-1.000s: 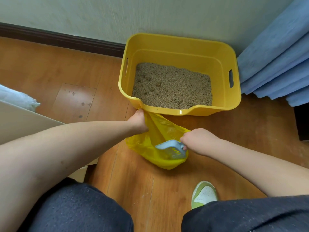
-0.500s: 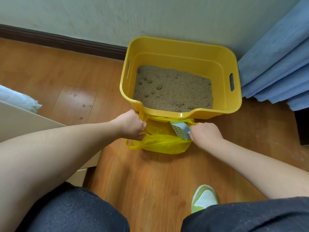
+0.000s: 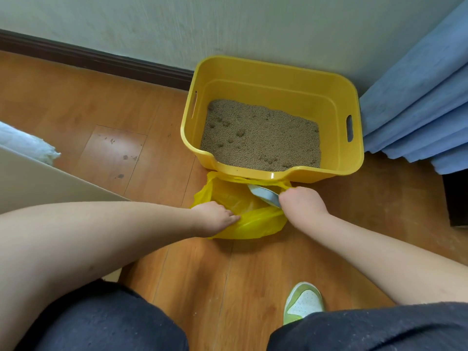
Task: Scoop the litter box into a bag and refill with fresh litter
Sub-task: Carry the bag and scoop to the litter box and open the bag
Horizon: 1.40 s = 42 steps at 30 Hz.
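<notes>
At the far left edge lies a white mesh-like bundle (image 3: pixel 27 143) on top of a pale flat board (image 3: pixel 50 181) that slants across the wooden floor (image 3: pixel 141 105). The person's left forearm reaches in from there, and the left hand (image 3: pixel 215 219) presses its closed fingers onto the near edge of a yellow plastic bag (image 3: pixel 253 221), pinching the film; the bag sits on the floor, its mouth spread wide and its far side tucked right against the front wall of the litter box. Over the bag's opening hangs a pale blue litter scoop (image 3: pixel 263 195), tilted, its handle end buried in the right hand (image 3: pixel 304 201), which is curled tight around it. Whether anything lies in the scoop cannot be told. Behind the bag stands the yellow litter box (image 3: pixel 354 153) against the wall, with a low dip in its front rim and a slot handle on each side; tan litter (image 3: pixel 260 138), dented in several spots, covers its bottom. Farther right, blue curtain (image 3: pixel 417 102) folds hang beside the box. At the bottom, dark trousered knees frame a green and white shoe (image 3: pixel 302 301).
</notes>
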Motion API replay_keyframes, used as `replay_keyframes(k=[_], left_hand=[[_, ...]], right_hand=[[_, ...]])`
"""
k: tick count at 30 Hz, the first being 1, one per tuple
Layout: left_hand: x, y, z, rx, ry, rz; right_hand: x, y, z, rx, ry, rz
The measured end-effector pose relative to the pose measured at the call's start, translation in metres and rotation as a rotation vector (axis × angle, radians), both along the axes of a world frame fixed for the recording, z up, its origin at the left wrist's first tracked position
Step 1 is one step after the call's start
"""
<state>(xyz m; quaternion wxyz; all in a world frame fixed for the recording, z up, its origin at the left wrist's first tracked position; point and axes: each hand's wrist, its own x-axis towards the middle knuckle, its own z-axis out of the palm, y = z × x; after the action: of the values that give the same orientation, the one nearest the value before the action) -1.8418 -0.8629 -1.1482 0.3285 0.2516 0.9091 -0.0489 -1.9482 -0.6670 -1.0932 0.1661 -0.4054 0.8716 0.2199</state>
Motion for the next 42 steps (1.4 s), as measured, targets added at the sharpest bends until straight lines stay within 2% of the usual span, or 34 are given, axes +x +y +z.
replay_keyframes(k=[5, 10, 12, 18, 21, 23, 26, 29, 33, 35, 37, 42], left_hand=[[-0.001, -0.011, 0.001, -0.044, 0.020, -0.240], [0.003, -0.034, -0.006, -0.098, -0.124, -0.352], [0.002, -0.039, -0.009, -0.075, -0.189, -0.281], [-0.010, -0.036, -0.012, 0.102, -0.193, 0.209], [-0.018, -0.032, -0.014, 0.152, -0.073, 0.402], [-0.022, -0.032, -0.013, 0.164, 0.026, 0.398], [-0.026, -0.039, -0.007, 0.136, 0.057, 0.246], [-0.027, -0.046, -0.003, 0.090, 0.073, 0.087], [-0.026, -0.051, -0.007, 0.090, 0.133, -0.069], [-0.027, -0.052, -0.009, 0.086, 0.139, -0.117], [-0.028, -0.052, -0.011, 0.072, 0.140, -0.141], [-0.025, -0.053, -0.012, -0.052, 0.083, -0.147]], right_hand=[[-0.020, -0.005, -0.010, -0.029, -0.016, -0.084], [-0.034, -0.003, -0.007, -0.027, -0.070, -0.120], [-0.035, -0.001, -0.006, -0.002, -0.036, -0.094], [-0.039, 0.015, 0.006, -0.043, -0.029, -0.002], [-0.044, 0.031, 0.011, -0.059, -0.128, -0.035], [-0.046, 0.044, 0.007, -0.047, -0.202, -0.070], [-0.044, 0.067, -0.010, -0.206, -0.148, -0.051], [-0.043, 0.085, -0.025, -0.603, 0.003, 0.144], [-0.030, 0.066, -0.030, -0.855, -0.149, 0.385], [-0.016, 0.044, -0.036, -0.843, -0.258, 0.443], [-0.004, 0.026, -0.045, -0.746, -0.310, 0.512], [0.002, 0.023, -0.067, -0.266, -0.277, 0.577]])
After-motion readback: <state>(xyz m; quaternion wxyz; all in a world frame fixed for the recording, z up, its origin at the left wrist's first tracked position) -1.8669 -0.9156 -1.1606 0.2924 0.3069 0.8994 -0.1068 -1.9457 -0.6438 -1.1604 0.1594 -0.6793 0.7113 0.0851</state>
